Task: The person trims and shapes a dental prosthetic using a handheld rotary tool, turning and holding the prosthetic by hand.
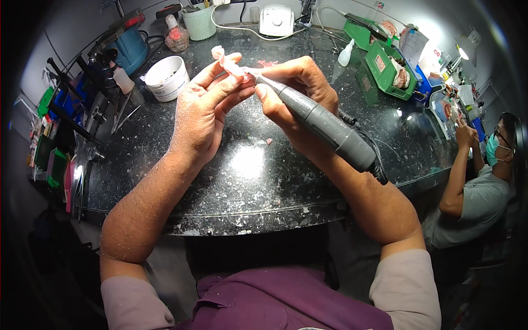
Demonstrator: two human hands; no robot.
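Note:
My left hand (199,107), dusted with pale specks, is closed and pinches a small, curved pink denture piece (229,67) between thumb and fingers. Part of the piece is covered by the fingertips. Wrapped around a dark grey rotary handpiece (319,118), my right hand (301,91) grips it near the front like a pen. The handpiece slants up to the left, and its tip meets or nearly meets the pink piece; contact cannot be made out. From its rear end runs a black cord (374,151).
Shavings lie across the black speckled bench (220,187). A white tub (166,78) stands left of my hands, with metal tools (125,116) beyond. Green bins (385,69) with dental models and a small white bottle (346,53) are at right. A masked co-worker (473,192) sits far right.

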